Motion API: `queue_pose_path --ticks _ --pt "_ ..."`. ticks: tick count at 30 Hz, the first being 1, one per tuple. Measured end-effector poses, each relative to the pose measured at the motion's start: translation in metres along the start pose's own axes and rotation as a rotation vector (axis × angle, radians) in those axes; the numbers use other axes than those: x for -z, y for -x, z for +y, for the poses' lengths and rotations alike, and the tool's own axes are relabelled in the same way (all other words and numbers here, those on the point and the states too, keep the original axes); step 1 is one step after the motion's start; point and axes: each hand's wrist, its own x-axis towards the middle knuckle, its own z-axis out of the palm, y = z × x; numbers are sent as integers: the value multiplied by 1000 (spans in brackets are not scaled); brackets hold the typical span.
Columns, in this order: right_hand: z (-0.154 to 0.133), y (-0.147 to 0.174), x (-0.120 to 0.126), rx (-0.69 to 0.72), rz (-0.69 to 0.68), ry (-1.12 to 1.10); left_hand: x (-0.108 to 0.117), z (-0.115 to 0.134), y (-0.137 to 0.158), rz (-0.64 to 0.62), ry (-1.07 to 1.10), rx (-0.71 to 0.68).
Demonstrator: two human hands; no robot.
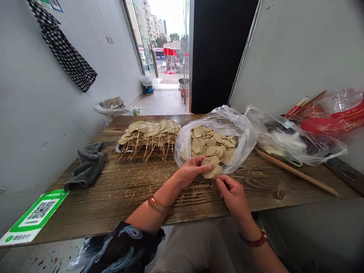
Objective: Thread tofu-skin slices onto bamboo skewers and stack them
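Note:
My left hand (pixel 193 171) is closed around the edge of pale round slices (pixel 211 161), which look like potato. Pinched between the fingers of my right hand (pixel 231 191) is a thin wooden skewer (pixel 215 176), running into those slices. Just beyond both hands lies a clear plastic bag (pixel 244 136), its mouth wide and full of loose slices (pixel 217 142). To the left, a tray (pixel 118 148) carries a heap of skewered slices (pixel 153 131), with the stick ends pointing towards me.
A bundle of bare skewers (pixel 298 170) lies at the right, near another plastic bag (pixel 295 142) and red packaging (pixel 330 119). A dark grey cloth (pixel 88 165) and a green QR-code card (pixel 36 214) are on the left of the wooden table (pixel 136 189).

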Motion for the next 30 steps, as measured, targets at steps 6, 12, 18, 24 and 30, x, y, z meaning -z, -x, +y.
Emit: queue_pose_path --ticks 6,12,18,24,30 --pt "-1 -1 -1 -17 -13 -6 2 0 -2 127 -45 -28" --pt "-2 -1 -2 -8 -31 23 6 0 -3 175 -21 -67" --pt "-4 1 0 -6 -27 0 3 -2 -4 119 186 -26" --pt "-4 0 -1 12 -26 14 0 -1 -3 22 223 -2" --pt "-3 -3 -2 31 -11 48 -1 -2 -4 69 207 -65"
